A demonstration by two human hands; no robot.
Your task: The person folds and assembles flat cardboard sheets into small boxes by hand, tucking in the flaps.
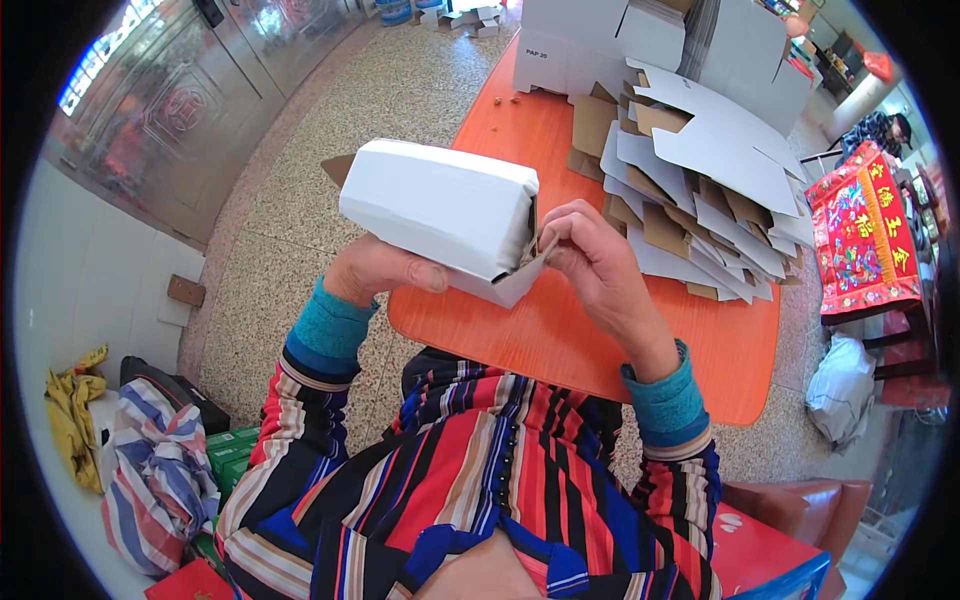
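Observation:
A white cardboard box [440,200], brown on the inside, is held up above the near left part of the orange table. My left hand [385,272] grips it from below on the left, thumb pressed along the lower side and the other fingers hidden beneath. At the box's right end, my right hand [597,262] pinches an end flap [528,270] between thumb and fingers. That end is partly open, with brown edges showing. Another brown flap [338,170] sticks out at the far left end.
The orange table [480,335] carries a loose pile of flat white-and-brown cardboard blanks [690,200] on the right. Behind it stand upright white cartons [570,45]. A person [880,130] sits at far right, near a red embroidered cloth [865,235]. Striped bags [160,460] lie at left.

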